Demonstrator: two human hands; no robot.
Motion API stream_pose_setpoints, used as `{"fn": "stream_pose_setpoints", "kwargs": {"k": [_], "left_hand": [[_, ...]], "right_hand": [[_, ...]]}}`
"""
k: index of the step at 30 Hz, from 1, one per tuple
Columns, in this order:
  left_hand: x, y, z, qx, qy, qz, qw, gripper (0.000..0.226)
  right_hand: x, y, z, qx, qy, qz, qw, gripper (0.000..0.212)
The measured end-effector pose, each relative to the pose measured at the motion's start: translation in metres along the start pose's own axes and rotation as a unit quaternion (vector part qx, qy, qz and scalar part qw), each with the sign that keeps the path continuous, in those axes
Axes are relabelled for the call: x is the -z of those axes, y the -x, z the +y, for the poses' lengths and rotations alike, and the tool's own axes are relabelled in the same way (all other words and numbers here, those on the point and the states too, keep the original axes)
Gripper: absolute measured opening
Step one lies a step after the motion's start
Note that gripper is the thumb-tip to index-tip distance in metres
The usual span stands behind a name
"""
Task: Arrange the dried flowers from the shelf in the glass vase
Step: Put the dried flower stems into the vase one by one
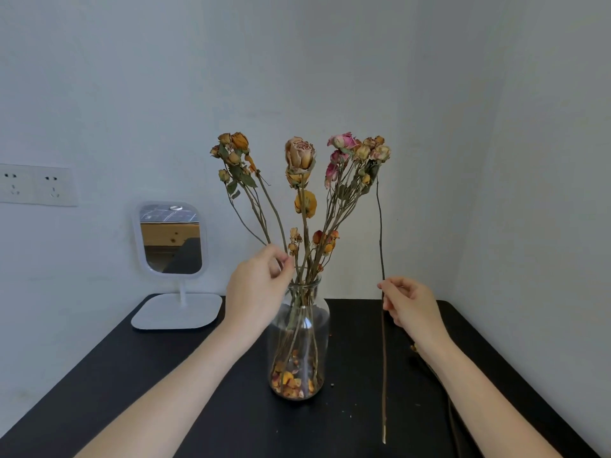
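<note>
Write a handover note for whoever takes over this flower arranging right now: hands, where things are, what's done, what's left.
Left hand: pinches stems of the dried flowers just above the mouth of the glass vase.
Right hand: pinches a loose stem, held upright to the right of the vase, outside it.
Done: several flowers stand fanned out in the vase, with loose petals at its bottom.
Left: put the held stem in. At least one spare stem lies on the black table by the right forearm, partly hidden.
</note>
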State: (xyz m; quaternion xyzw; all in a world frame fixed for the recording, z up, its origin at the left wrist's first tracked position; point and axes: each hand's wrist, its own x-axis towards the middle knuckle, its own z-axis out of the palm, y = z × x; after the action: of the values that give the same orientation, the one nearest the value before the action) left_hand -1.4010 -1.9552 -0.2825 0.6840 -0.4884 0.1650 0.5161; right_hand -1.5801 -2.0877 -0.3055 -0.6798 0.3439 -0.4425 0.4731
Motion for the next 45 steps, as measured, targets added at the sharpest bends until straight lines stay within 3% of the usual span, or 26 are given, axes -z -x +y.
{"fn": "stream_pose_setpoints", "kwargs": {"k": [2, 4, 5, 9, 12, 19, 24, 27, 30, 33, 40, 45], "left_hand": [[-0.004, 0.018, -0.014, 0.023, -0.014, 0.016, 1.0, 0.023], [-0.009, 0.03, -0.028, 0.082, -0.011, -0.006, 0.997, 0.02], [-0.012, 0.031, -0.035, 0.117, 0.008, -0.035, 0.992, 0.019], [-0.018, 0.014, -0.043, 0.204, 0.16, -0.22, 0.941, 0.055], [-0.022, 0.003, -0.043, 0.204, 0.223, -0.283, 0.91, 0.052], [-0.028, 0.002, -0.038, 0.19, 0.2, -0.241, 0.931, 0.05], [-0.046, 0.013, -0.021, 0.18, 0.056, -0.093, 0.978, 0.072], [-0.049, 0.013, -0.023, 0.218, 0.151, -0.152, 0.952, 0.086], [-0.044, 0.012, -0.03, 0.221, 0.2, -0.247, 0.922, 0.067], [-0.041, 0.01, -0.037, 0.217, 0.191, -0.235, 0.928, 0.055], [-0.049, 0.011, -0.033, 0.197, 0.077, -0.165, 0.963, 0.076], [-0.055, 0.018, -0.032, 0.244, 0.188, -0.176, 0.935, 0.071]], "right_hand": [[-0.001, 0.001, -0.001, -0.002, -0.006, -0.003, 1.0, 0.007], [-0.001, 0.001, -0.004, -0.004, -0.013, -0.012, 1.0, 0.008], [-0.002, 0.001, -0.006, -0.003, -0.018, -0.016, 1.0, 0.009], [-0.003, 0.0, -0.018, 0.012, -0.044, -0.016, 0.999, 0.013], [-0.002, 0.0, -0.03, 0.044, -0.072, -0.004, 0.996, 0.014], [0.002, 0.0, -0.053, 0.111, -0.111, 0.045, 0.987, 0.014], [-0.001, 0.0, -0.061, 0.128, -0.123, 0.042, 0.983, 0.016], [-0.003, -0.001, -0.066, 0.144, -0.129, 0.047, 0.98, 0.017], [-0.004, 0.0, -0.072, 0.172, -0.131, 0.06, 0.975, 0.018], [-0.004, 0.002, -0.078, 0.208, -0.129, 0.075, 0.967, 0.018], [-0.005, 0.001, -0.1, 0.281, -0.125, 0.104, 0.946, 0.021], [-0.009, -0.003, -0.119, 0.315, -0.124, 0.105, 0.935, 0.022]]}}
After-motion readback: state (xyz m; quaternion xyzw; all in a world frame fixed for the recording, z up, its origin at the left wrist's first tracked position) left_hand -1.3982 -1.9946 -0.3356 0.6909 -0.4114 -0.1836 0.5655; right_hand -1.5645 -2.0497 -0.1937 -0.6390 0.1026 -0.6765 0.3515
